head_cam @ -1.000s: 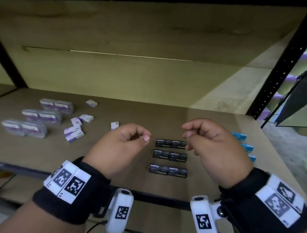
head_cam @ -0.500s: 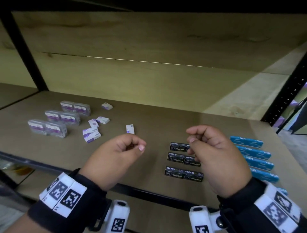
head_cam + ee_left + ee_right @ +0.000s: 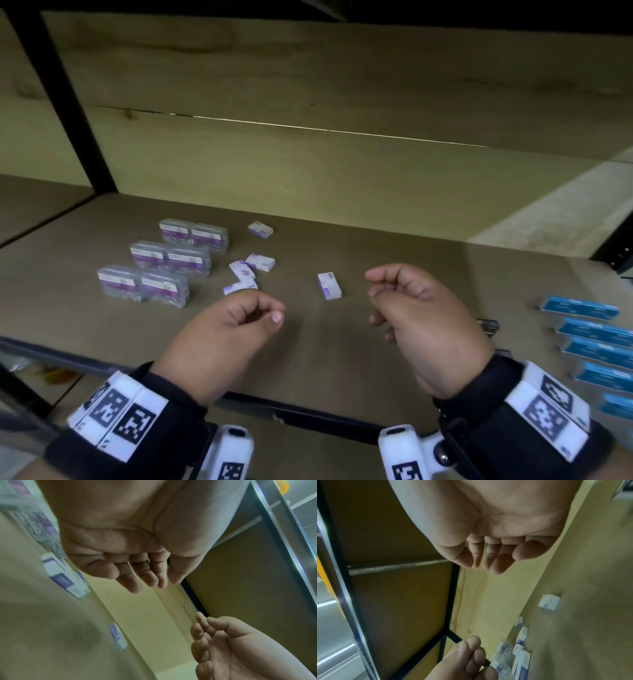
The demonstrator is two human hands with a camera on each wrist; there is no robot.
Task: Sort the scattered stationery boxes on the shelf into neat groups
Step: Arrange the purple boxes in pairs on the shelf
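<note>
My left hand (image 3: 265,313) hovers over the front of the shelf (image 3: 342,359) with its fingers loosely curled, holding nothing; the left wrist view (image 3: 150,580) shows the palm empty. My right hand (image 3: 375,294) hangs beside it, also loosely curled and empty (image 3: 488,563). One small white-purple box (image 3: 329,285) lies between and just beyond the hands. Several more small white-purple boxes (image 3: 260,262) lie scattered further left. Clear packs with purple labels (image 3: 164,263) sit in three rows of two at the far left.
Blue boxes (image 3: 582,308) lie in a neat column at the right edge. A black box end (image 3: 488,324) shows behind my right wrist. A black upright post (image 3: 68,102) stands at the back left, and a metal rail (image 3: 308,418) runs along the shelf's front.
Both hands and the view have shifted left along the shelf. The black staple boxes, visible between the hands before, are now hidden behind my right hand. Neither hand has picked anything up.
</note>
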